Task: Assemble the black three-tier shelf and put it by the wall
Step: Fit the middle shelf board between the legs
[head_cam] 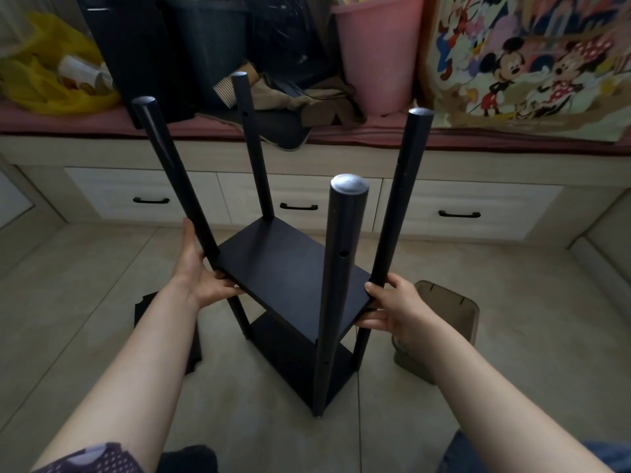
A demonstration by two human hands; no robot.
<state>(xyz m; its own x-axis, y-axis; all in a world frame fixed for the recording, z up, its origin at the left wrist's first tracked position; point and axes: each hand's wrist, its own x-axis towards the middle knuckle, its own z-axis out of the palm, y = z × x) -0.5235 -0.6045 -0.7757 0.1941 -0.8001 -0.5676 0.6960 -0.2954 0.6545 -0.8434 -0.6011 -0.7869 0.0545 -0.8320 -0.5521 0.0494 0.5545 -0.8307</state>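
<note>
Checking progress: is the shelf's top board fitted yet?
Not fitted. Four poles stand bare above the middle board, with only the bottom board below.

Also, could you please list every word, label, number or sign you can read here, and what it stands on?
None can be read.
The cartoon-print cloth shows pictures only.
The white packet in the yellow bag is too blurred to tell.
The black shelf bears no visible label.

Stands upright on the floor tiles, a half-built black shelf (307,288). Carries an upper board (273,257) at mid-height and a lower board (300,356) near the feet. Rises on four round capped posts (345,233), tops bare. Leaves a loose black panel (146,307) flat just left.
</note>
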